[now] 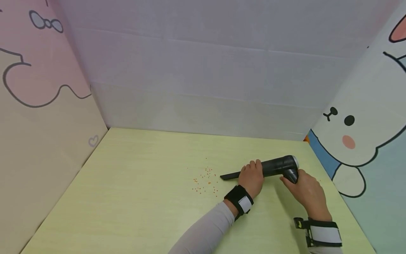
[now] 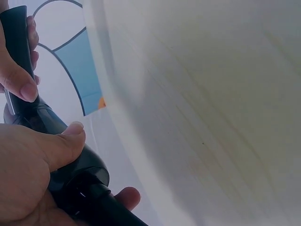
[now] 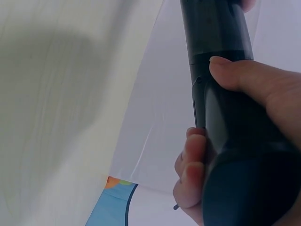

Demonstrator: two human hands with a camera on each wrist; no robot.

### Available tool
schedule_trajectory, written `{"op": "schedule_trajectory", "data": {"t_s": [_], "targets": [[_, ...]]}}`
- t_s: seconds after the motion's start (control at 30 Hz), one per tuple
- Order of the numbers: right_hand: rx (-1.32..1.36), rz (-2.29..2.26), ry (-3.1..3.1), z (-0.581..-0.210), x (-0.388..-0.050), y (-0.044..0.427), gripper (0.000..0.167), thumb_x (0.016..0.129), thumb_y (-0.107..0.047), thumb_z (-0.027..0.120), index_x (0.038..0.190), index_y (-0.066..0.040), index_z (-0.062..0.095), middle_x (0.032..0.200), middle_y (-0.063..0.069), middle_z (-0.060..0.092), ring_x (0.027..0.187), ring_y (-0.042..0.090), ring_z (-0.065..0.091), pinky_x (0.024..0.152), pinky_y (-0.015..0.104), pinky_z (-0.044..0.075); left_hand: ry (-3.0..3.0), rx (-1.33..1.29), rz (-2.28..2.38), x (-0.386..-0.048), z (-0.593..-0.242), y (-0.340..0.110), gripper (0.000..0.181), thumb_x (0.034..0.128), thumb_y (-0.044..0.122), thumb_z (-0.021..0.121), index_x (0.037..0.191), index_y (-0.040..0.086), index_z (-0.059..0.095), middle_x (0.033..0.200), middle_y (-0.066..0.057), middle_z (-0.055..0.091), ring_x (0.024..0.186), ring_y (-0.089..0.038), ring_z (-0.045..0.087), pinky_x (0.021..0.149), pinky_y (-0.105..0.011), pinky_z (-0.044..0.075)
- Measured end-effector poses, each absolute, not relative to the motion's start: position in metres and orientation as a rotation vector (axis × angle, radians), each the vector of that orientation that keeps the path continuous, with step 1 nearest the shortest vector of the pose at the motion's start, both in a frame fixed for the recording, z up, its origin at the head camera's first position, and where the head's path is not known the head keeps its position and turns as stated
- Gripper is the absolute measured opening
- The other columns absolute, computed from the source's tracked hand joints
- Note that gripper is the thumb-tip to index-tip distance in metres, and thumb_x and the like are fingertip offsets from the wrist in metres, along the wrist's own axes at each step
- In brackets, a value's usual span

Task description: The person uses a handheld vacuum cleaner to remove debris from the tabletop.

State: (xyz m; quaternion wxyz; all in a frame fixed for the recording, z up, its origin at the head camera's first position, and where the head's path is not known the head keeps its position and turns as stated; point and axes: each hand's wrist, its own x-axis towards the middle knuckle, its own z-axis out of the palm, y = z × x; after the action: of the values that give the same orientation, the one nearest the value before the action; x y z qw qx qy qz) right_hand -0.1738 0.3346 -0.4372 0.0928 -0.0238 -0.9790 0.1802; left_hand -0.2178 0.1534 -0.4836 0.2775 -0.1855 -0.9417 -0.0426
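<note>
A black handheld vacuum cleaner point(image 1: 275, 166) with a flat, narrow nozzle point(image 1: 229, 176) is held above the table, its nozzle pointing left. My left hand point(image 1: 251, 178) grips the front of its body, just behind the nozzle. The vacuum's handle point(image 3: 235, 117) is in my right hand point(image 1: 307, 192), thumb on one side and fingers curled round the other, as the right wrist view shows. Left of the nozzle tip lie many small orange-red crumbs point(image 1: 209, 182), scattered on the tabletop. The left wrist view shows both hands on the vacuum point(image 2: 77, 165).
The pale yellow-green table point(image 1: 127, 197) meets a plain whitish wall point(image 1: 203, 81) at the back. Cartoon-printed panels stand at the left point(image 1: 44, 141) and right point(image 1: 374, 141) edges. Each wrist wears a black strap point(image 1: 239, 200).
</note>
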Motion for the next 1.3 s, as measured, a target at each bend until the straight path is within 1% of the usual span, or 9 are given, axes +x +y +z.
{"op": "schedule_trajectory", "data": {"t_s": [0.17, 0.4, 0.6, 0.77, 0.93, 1.13, 1.3], "targets": [[-0.064, 0.527, -2.909, -0.437, -0.172, 0.334, 0.054, 0.091, -0.043, 0.074, 0.091, 0.007, 0.054, 0.065, 0.009, 0.052, 0.052, 0.022, 0.05, 0.044, 0.035, 0.036, -2.479, -0.488, -0.079, -0.214, -0.481, 0.15, 0.051, 0.0858, 0.046, 0.079, 0.116, 0.011, 0.059, 0.094, 0.002, 0.061, 0.082, -0.009, 0.065, 0.08, -0.022, 0.055], [-0.052, 0.53, -2.912, -0.436, -0.17, 0.331, 0.054, 0.091, -0.043, 0.074, 0.092, 0.008, 0.054, 0.065, 0.009, 0.053, 0.053, 0.022, 0.05, 0.044, 0.035, 0.037, -2.505, -0.502, -0.08, -0.21, -0.482, 0.147, 0.045, 0.0908, 0.042, 0.075, 0.118, 0.01, 0.06, 0.093, 0.001, 0.061, 0.08, -0.009, 0.065, 0.076, -0.021, 0.054], [-0.041, 0.529, -2.916, -0.437, -0.169, 0.329, 0.055, 0.091, -0.043, 0.074, 0.093, 0.009, 0.055, 0.066, 0.009, 0.054, 0.053, 0.021, 0.05, 0.045, 0.035, 0.037, -2.515, -0.479, -0.063, -0.207, -0.481, 0.144, 0.047, 0.0889, 0.045, 0.076, 0.116, 0.011, 0.06, 0.093, 0.002, 0.062, 0.08, -0.009, 0.064, 0.072, -0.019, 0.053], [-0.025, 0.516, -2.909, -0.437, -0.169, 0.328, 0.053, 0.09, -0.04, 0.075, 0.093, 0.009, 0.055, 0.066, 0.01, 0.054, 0.053, 0.021, 0.049, 0.045, 0.035, 0.036, -2.476, -0.462, -0.058, -0.206, -0.48, 0.144, 0.034, 0.0932, 0.037, 0.072, 0.112, 0.011, 0.062, 0.089, 0.002, 0.061, 0.075, -0.008, 0.063, 0.066, -0.019, 0.052], [-0.013, 0.516, -2.91, -0.436, -0.168, 0.327, 0.052, 0.09, -0.039, 0.075, 0.092, 0.008, 0.055, 0.066, 0.009, 0.053, 0.053, 0.021, 0.049, 0.045, 0.035, 0.036, -2.449, -0.442, -0.052, -0.205, -0.479, 0.144, 0.027, 0.0943, 0.033, 0.07, 0.108, 0.011, 0.062, 0.085, 0.003, 0.06, 0.07, -0.007, 0.061, 0.061, -0.019, 0.051], [-0.01, 0.513, -2.92, -0.435, -0.168, 0.326, 0.052, 0.091, -0.041, 0.074, 0.091, 0.007, 0.054, 0.066, 0.009, 0.051, 0.054, 0.021, 0.048, 0.046, 0.035, 0.035, -2.475, -0.431, -0.046, -0.204, -0.478, 0.143, 0.031, 0.0932, 0.035, 0.072, 0.108, 0.01, 0.062, 0.087, 0.002, 0.061, 0.069, -0.007, 0.06, 0.058, -0.02, 0.049], [-0.006, 0.51, -2.93, -0.435, -0.167, 0.325, 0.051, 0.091, -0.041, 0.074, 0.091, 0.006, 0.054, 0.067, 0.008, 0.051, 0.054, 0.021, 0.048, 0.046, 0.035, 0.034, -2.475, -0.42, -0.029, -0.202, -0.479, 0.143, 0.027, 0.095, 0.032, 0.069, 0.109, 0.01, 0.062, 0.088, 0.002, 0.062, 0.069, -0.007, 0.06, 0.057, -0.02, 0.048]]}}
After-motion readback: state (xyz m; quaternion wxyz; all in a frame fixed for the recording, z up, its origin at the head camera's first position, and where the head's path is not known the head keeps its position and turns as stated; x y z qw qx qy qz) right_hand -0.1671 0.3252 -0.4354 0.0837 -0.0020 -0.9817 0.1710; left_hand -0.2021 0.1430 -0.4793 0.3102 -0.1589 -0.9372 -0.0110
